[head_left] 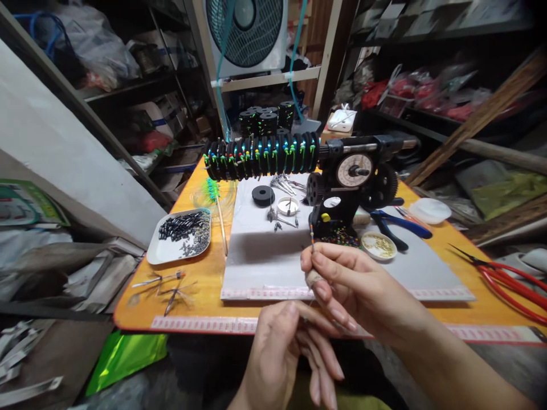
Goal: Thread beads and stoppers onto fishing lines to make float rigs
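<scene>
Above the front of the white board, my right hand (346, 279) pinches a thin upright stick with small coloured beads (312, 233) between thumb and forefinger. A beige wrap covers one of its fingers. My left hand (286, 341) is just below and to the left, close to the right fingers, over the table's front edge. Its thumb presses against the forefinger while the other fingers hang loosely curled; what they pinch, if anything, is hidden. Beyond the hands, a black winding device with a dial (354, 171) carries a row of black spools (260, 155) with coloured beads and green ends.
A white tray of black and grey small parts (156, 250) stands left. Right are a dish of gold bits (379, 246), blue-handled pliers (401, 224) and red-handled scissors (508, 279). A measuring tape (205, 324) runs along the table's front edge. Behind stands a fan (245, 34).
</scene>
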A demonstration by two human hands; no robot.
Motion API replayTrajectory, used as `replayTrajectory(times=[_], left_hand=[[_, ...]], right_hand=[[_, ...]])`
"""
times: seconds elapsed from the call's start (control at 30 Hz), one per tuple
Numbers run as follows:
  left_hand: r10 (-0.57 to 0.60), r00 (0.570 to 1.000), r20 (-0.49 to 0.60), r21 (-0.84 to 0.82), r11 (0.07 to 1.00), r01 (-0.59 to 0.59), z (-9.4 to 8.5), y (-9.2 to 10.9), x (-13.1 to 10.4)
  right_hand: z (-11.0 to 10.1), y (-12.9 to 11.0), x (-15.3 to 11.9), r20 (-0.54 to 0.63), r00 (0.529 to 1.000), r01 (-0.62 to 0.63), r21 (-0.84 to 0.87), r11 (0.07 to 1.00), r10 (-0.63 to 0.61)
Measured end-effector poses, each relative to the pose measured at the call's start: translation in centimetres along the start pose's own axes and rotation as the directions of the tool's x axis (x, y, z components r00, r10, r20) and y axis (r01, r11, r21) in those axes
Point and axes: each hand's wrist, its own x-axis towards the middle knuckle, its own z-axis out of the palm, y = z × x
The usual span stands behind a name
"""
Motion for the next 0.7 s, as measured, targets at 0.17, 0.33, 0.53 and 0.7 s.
replayTrajectory(times=[0.17,0.33,0.53,0.7], left_hand=[[-0.05,0.996,-0.075,0.19,0.98,0.063,-0.3,-1.8,-0.3],[-0.012,0.987,-0.162,0.584,0.805,0.105,-0.3,-1.2,-0.5],[0.342,0.927,-0.155,0.912,0.41,0.001,1.2,6.1,4.8],[0.384,0.922,-0.053,0.958,0.281,-0.063,1.9,8.5,10.7]], right_hand=[[-0.2,0.0,0.2,-0.05,0.997,0.046,-0.103,0.994,-0.051],[-1.1,-0.3,0.1,-0.074,0.992,0.071,-0.355,0.932,-0.104],[-2.0,-1.0,0.3,-0.067,0.933,0.158,-0.806,0.57,-0.353],[-2.8,-0.7,0.8,0.034,0.86,0.146,-0.972,0.182,-0.508]])
